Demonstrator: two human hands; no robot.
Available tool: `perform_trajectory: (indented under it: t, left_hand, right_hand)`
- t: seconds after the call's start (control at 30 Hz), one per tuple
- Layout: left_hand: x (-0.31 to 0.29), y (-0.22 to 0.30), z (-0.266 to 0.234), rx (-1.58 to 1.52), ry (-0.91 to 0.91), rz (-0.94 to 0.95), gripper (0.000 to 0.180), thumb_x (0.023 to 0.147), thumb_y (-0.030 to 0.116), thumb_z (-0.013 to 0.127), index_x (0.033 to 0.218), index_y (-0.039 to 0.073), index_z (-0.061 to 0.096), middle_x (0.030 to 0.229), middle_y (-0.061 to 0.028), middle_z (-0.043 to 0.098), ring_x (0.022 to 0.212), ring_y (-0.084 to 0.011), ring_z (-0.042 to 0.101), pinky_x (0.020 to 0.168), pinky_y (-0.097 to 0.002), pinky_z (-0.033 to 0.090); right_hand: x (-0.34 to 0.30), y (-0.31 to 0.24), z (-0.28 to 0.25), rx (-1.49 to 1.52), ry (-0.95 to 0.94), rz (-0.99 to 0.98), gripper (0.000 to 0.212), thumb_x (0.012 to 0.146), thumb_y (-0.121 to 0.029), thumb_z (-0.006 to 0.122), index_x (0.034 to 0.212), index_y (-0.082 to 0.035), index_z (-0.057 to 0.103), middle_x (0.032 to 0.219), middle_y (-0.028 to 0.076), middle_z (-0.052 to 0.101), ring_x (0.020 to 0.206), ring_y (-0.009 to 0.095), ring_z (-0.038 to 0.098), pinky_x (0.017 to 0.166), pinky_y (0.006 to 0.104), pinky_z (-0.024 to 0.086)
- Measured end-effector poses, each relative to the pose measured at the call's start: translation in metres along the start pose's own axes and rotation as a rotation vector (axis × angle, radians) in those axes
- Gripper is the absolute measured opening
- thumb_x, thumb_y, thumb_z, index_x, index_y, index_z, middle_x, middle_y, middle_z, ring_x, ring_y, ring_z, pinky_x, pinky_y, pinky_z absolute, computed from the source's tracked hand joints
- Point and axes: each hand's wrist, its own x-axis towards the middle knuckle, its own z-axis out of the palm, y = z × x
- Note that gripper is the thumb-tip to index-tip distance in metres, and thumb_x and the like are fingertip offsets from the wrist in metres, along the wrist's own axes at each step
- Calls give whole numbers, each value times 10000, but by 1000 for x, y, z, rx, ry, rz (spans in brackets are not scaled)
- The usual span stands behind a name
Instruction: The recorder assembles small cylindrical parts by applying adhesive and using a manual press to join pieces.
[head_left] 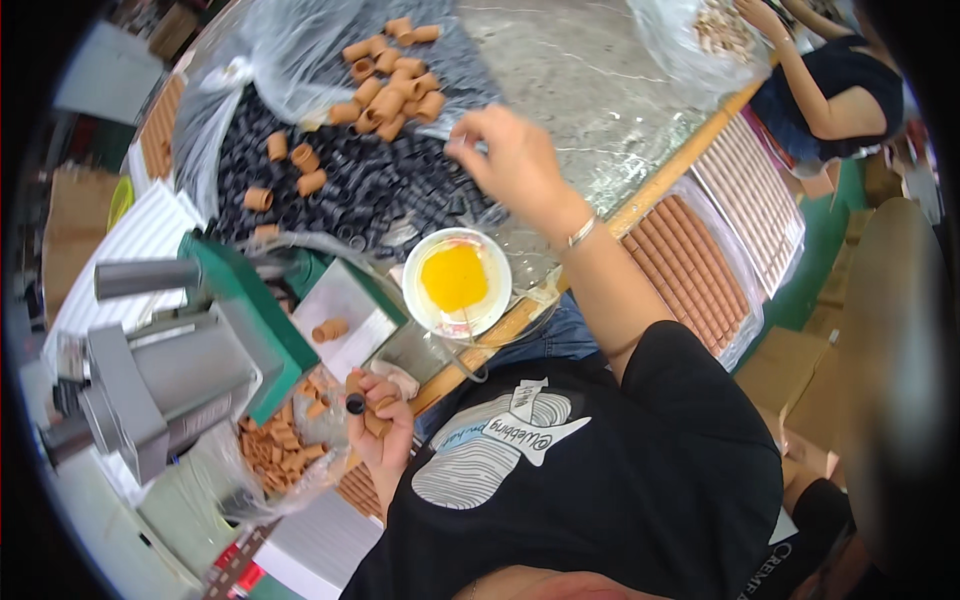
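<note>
Inspected: the bench (pixel 570 60) extends beyond the bowl (pixel 408 285). The machine (pixel 190 370) stands left of the bowl (green housing, grey body). Black rings (pixel 385 190) lie heaped beyond and left of the bowl. Tan tubes (pixel 390 100) are piled farther beyond it, with several more loose among the rings. The bowl itself contains yellow matter (pixel 454 278). The right hand (pixel 520 165) is beyond the bowl, thumb and forefinger close together; whether anything sits between them cannot be told. The left hand (pixel 385 425), nearer than the bowl and to its left, is clamped on held tubes (pixel 376 424) (one shows a dark end).
</note>
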Motion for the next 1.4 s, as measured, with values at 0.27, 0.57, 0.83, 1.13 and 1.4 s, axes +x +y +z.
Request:
perform_trajectory:
  t: [0.27,0.57,0.83,1.13,1.4]
  left_hand:
    - [4,-7,0,130,23,108,388,949,201,611,1313,116,509,1104,-36,534,976,-179,505,738,-286,455]
    - [26,-7,5,760,74,651,374,967,161,601,1310,115,460,1150,-68,596,901,-164,606,700,-275,493]
    - [31,-17,4,1272,178,1101,372,872,99,725,1161,25,502,1062,-79,583,915,-120,581,804,-243,480]
    - [34,-15,3,1602,118,1181,360,837,81,753,1124,17,546,1059,-71,572,948,-141,561,842,-277,470]
    - [48,25,29,2006,265,1099,327,710,134,842,966,12,679,805,-80,673,737,-215,626,710,-321,494]
  right_hand:
    - [81,29,50,-479,-127,-392,268,782,-81,658,999,-233,703,926,86,609,914,303,616,737,422,511]
    - [-1,-26,15,261,-217,-293,241,777,-69,722,996,-121,636,929,19,682,822,216,625,722,370,471]
    - [-91,-115,38,298,-596,-452,592,685,-113,797,1225,-99,556,912,44,652,870,245,590,770,372,417]
    - [-97,-118,54,362,-646,-422,523,713,-83,734,1214,-79,581,919,86,626,875,292,572,753,409,417]
    - [-78,-118,62,197,-543,-351,186,749,-147,719,890,-121,600,743,28,622,802,257,594,724,399,387]
